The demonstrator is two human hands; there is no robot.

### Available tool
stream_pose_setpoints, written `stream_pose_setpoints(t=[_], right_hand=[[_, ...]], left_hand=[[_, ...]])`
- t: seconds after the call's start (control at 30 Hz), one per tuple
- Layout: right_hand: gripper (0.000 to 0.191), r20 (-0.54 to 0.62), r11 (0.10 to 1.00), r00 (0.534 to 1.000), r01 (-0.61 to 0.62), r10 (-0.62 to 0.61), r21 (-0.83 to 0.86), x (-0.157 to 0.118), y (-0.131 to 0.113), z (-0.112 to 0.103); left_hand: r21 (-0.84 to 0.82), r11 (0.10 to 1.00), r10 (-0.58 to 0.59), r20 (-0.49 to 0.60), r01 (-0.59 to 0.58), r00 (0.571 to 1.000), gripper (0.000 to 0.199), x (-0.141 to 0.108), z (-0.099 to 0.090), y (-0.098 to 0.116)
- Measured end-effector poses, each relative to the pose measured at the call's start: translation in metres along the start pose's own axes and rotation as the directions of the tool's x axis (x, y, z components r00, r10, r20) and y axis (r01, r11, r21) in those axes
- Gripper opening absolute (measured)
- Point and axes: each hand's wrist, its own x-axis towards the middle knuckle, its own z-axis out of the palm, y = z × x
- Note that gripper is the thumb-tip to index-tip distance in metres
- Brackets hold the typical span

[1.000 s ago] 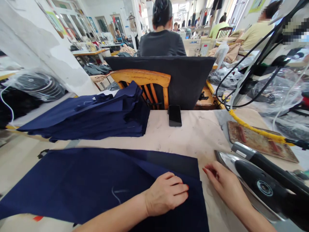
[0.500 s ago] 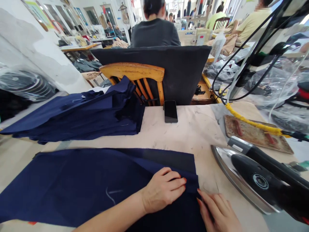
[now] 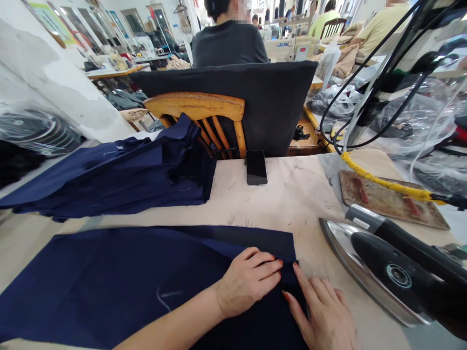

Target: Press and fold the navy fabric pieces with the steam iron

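Navy fabric lies spread over the cream-covered table, its upper edge folded near the right end, with a white chalk curve on it. My left hand rests on the fold, fingers bent together and pressed on the cloth; whether they pinch any of it is hidden. At the fabric's right edge is my right hand, its index finger touching the corner of the fold and its thumb apart on the cloth. An iron lies just right of my right hand.
A navy fabric stack sits at the back left. Behind the fabric is a phone. A rusty plate and a yellow-wrapped cable are at the right. Beyond the table stand a wooden chair and a seated person.
My right hand has moved up and left onto the fabric's edge, its thumb and index finger wider apart. My left hand has barely moved. The view has shifted slightly.
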Motion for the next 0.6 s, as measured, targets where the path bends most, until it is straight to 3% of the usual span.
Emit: stream_pose_setpoints(t=[0.47,0.6], right_hand=[[0.043,0.031,0.998,0.999,-0.009,0.011,-0.063,0.0070,-0.0016,0.0002],[0.045,0.060,0.998,0.998,-0.003,0.007,-0.068,0.0068,-0.0039,0.0030]], left_hand=[[-0.046,0.999,-0.023,0.034,0.025,0.999,0.021,-0.0012,0.0080,-0.0040],[-0.075,0.993,-0.081,0.124,0.091,0.989,0.023,0.0026,0.0027,0.0013]])
